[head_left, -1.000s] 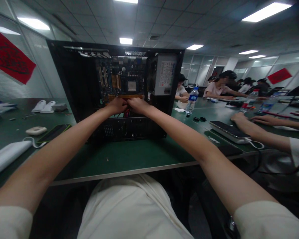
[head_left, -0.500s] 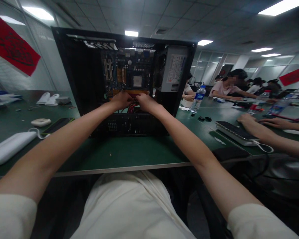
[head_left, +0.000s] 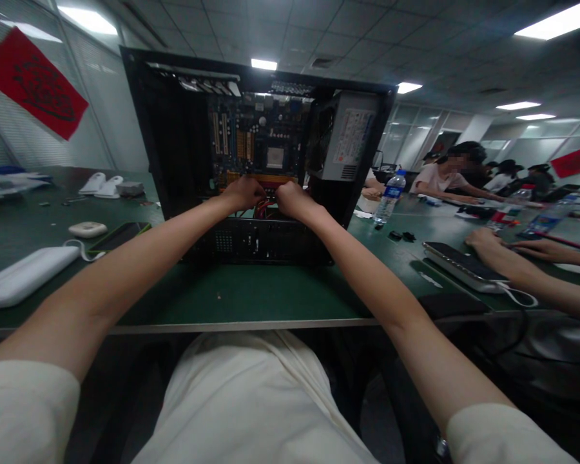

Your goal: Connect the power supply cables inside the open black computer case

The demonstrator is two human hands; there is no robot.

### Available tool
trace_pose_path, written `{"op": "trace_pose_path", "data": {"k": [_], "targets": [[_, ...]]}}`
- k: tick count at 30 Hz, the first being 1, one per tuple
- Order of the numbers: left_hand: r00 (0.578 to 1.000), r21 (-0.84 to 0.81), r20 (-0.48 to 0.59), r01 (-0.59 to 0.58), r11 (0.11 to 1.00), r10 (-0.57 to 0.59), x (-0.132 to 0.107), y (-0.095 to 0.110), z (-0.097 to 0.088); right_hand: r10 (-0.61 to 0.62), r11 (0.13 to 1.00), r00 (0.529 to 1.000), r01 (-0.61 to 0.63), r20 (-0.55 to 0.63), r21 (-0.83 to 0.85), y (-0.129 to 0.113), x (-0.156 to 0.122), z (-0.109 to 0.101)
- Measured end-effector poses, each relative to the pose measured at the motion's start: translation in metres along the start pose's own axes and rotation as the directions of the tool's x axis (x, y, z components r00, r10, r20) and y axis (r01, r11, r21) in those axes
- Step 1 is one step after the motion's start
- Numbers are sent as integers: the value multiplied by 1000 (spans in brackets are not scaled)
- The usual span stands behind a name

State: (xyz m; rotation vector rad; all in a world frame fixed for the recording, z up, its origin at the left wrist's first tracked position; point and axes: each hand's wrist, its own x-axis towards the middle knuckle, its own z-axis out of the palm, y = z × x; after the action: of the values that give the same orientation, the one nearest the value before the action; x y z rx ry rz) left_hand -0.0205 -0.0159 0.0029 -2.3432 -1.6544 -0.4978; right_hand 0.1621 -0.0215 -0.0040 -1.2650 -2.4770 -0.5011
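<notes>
A black computer case (head_left: 140, 109) stands on the table, its open side facing me. Inside are a motherboard (head_left: 261, 122) with a bare square chip (head_left: 275, 157) and a grey power supply (head_left: 352, 138) at upper right. My left hand (head_left: 244, 193) reaches in at the lower part of the board, fingers curled together beside orange slots (head_left: 273, 180). Close to it on the right, my right hand (head_left: 296, 200) is closed at the same slots. Red and dark cables (head_left: 263, 209) hang between and below the hands. Whatever the fingertips grip is hidden.
On the left of the green table (head_left: 193, 296) lie a white power bank (head_left: 29, 277), a rounded white case (head_left: 87, 229) and a dark phone (head_left: 120, 237). A water bottle (head_left: 390, 196) and a black-topped box (head_left: 464, 265) stand right. A co-worker's hand (head_left: 486, 240) rests beyond it.
My view has shifted slightly, so the case appears further right. The gap between my two hands has widened a little; both stay inside the case near the cables.
</notes>
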Motion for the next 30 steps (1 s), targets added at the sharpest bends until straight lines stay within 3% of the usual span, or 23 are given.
{"op": "trace_pose_path", "data": {"k": [8,20,25,30], "targets": [[1000,-73,-15,-14,997,13,1,-1,1,6,1000,1000,-6,1,8,1,-1,1],[1000,-67,0,13,998,-13,3,-2,2,22,1000,1000,-22,7,19,1,-1,-2],[1000,-37,-2,-30,999,30,5,-4,4,42,998,999,-43,28,40,-1,-3,-5],[999,-76,-36,9,997,-12,4,-4,4,61,997,998,-62,24,54,-1,-3,-6]]}}
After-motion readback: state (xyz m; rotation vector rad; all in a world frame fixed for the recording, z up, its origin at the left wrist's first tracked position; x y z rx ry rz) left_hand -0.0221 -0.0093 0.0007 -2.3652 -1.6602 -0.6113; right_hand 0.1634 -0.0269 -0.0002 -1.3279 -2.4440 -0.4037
